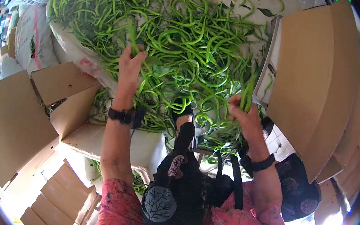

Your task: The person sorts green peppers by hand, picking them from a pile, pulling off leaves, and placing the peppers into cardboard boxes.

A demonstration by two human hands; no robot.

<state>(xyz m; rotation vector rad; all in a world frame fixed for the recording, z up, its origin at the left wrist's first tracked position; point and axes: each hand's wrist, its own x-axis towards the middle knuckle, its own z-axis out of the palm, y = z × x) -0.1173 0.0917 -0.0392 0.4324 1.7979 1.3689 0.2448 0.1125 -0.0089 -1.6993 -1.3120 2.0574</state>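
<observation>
A broad heap of long green chili peppers (182, 43) spreads out in front of me, with some leaves mixed in. Over its left part, my left hand (130, 64) is closed around a few green peppers that point away from me, slightly blurred. At the heap's right edge, my right hand (245, 114) grips a small bunch of long peppers (248, 91), held upright between thumb and fingers. A black band sits on each wrist.
An open cardboard box (304, 81) stands close on the right, with a stray pepper at its rim. Another open box (14, 118) is at the left. White sacks (35, 38) lie at the far left. Flattened cardboard (59, 196) is at the lower left.
</observation>
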